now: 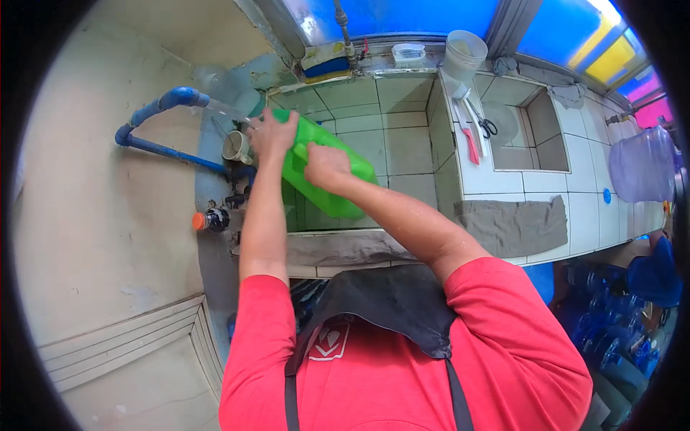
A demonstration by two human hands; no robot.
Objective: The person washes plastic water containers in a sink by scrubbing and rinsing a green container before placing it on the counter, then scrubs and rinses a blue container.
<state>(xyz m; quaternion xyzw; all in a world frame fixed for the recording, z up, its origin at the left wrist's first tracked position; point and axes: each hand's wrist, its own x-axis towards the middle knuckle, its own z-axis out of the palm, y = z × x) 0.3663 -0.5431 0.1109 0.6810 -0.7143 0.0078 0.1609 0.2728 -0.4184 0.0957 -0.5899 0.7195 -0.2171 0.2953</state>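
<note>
A green container (334, 176) is tilted over the tiled sink basin (410, 144). At its upper left end is my left hand (273, 135), close to the water stream and slightly blurred; what its fingers hold there is unclear. My right hand (327, 167) is closed round the container's handle. Water runs from the blue pipe spout (183, 97) toward the container's upper end. A white mug (234, 146) stands just left of my left hand.
Right of the basin lie a brush (462, 93), black scissors (489, 128) and a red-handled tool (471, 146). A white bucket (465, 54) stands behind them. Grey cloths (514, 226) drape the front edge. An orange-capped bottle (210, 220) is at left, a large clear jug (642, 165) at right.
</note>
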